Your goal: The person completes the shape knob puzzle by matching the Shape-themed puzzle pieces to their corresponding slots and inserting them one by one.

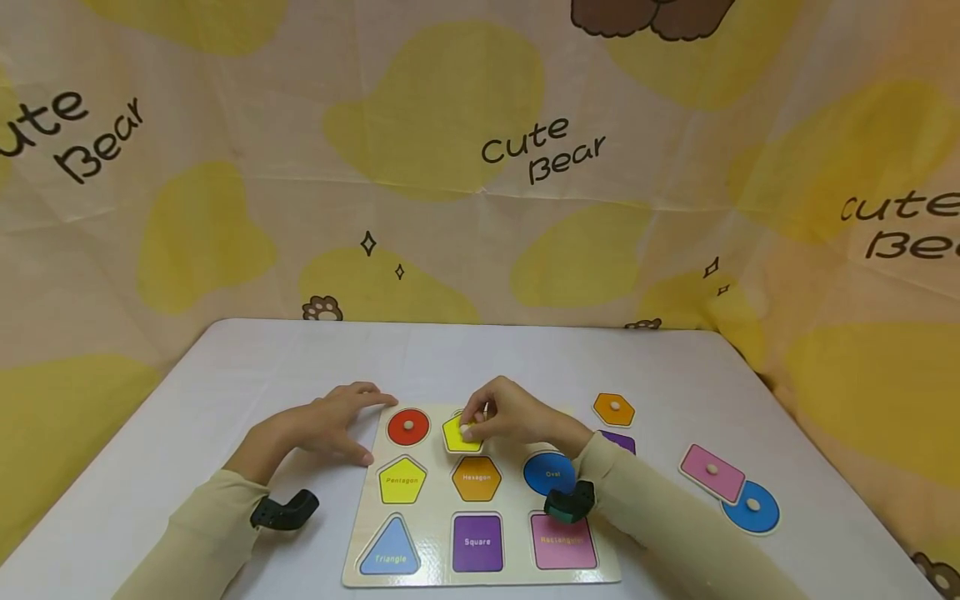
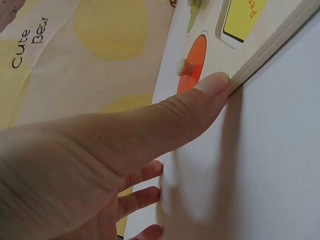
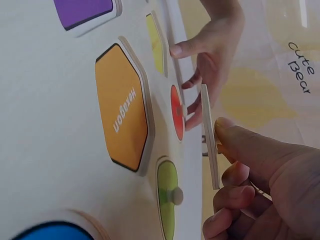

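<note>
My right hand (image 1: 513, 414) pinches a yellow pentagon piece (image 1: 454, 435) by its knob, over the upper middle of a wooden shape puzzle board (image 1: 438, 525). In the right wrist view the pentagon piece (image 3: 209, 137) appears edge-on, raised off the board. My left hand (image 1: 326, 423) has its fingers spread at the board's upper left edge, the thumb (image 2: 212, 85) touching the side. Close by sits a red circle piece (image 1: 408, 427) with a knob, in its slot. A knobbed green piece (image 3: 167, 200) lies in the top row. The yellow Pentagon slot (image 1: 402, 481) shows its printed label.
On the table right of the board lie an orange hexagon piece (image 1: 613, 409), a partly covered purple piece (image 1: 619, 441), a pink rectangle piece (image 1: 711, 473) and a blue oval piece (image 1: 752, 507). The rectangle overlaps the oval. A printed cloth (image 1: 450, 208) hangs behind.
</note>
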`<state>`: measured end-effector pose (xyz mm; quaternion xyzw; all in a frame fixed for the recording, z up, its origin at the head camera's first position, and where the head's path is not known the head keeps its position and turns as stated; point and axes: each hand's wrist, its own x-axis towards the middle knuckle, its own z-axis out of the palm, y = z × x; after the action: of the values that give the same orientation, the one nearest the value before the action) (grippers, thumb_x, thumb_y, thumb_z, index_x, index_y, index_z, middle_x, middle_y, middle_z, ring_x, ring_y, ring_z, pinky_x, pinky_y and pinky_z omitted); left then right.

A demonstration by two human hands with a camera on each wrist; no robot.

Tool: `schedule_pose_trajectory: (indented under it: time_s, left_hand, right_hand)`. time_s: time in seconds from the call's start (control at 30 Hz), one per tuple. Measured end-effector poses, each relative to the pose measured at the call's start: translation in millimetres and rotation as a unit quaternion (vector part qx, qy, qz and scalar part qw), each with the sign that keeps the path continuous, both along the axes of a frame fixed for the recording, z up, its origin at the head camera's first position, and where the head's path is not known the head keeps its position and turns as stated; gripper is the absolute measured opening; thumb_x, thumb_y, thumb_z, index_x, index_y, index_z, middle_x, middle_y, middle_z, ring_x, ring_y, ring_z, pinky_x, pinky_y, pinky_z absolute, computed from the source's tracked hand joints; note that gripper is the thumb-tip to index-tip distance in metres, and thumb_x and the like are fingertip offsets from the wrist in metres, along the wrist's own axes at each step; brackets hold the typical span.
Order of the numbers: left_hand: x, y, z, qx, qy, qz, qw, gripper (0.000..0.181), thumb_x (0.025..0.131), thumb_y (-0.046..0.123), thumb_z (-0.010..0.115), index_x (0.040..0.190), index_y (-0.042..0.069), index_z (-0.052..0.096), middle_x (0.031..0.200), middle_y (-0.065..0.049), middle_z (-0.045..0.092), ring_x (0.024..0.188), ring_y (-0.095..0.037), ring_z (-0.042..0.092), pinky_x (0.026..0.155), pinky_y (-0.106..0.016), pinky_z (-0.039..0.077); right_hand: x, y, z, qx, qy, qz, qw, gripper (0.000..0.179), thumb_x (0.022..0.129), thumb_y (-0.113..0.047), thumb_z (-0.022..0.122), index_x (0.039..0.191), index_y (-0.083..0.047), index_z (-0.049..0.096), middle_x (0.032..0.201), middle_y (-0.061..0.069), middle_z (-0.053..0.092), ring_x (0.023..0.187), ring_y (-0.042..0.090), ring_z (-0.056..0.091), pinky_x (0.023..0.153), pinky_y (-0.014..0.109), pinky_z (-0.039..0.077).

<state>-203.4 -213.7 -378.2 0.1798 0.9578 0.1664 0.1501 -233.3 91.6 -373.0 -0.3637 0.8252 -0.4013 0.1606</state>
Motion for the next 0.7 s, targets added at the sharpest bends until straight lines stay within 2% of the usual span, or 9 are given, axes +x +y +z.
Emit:
schedule_pose_trajectory:
  time_s: [0.37,0.7]
  left_hand:
    - [-0.2,-2.2,-1.8,-0.001,0.001,-0.004,1.0,0.086,0.07,0.044,0.09,0.146,0.025,0.053,0.155,-0.02,0.042,0.143,-0.048,0.036,0.103,-0.078,0.039]
    - [-0.2,-3.7,-0.6,0.0,0.002,-0.016,0.9999,0.086,0.071,0.044,0.089,0.146,0.026,0.052,0.155,-0.021,0.041,0.142,-0.049,0.037,0.102,-0.078,0.04]
  right_hand:
    - [10.8,-17.2,-4.4,0.015,-0.012,-0.001,0.9998,0.007,0.086,-0.008,0.08,0.092,-0.004,0.078,0.071,-0.004,0.054,0.067,0.007,0.047,0.058,0.015,0.039]
    - [15.9,-31.6,-11.1,0.02,-0.045,0.005,0.9988,0.004,0.088,-0.008,0.079,0.091,-0.006,0.078,0.069,-0.004,0.052,0.064,0.009,0.046,0.056,0.017,0.039]
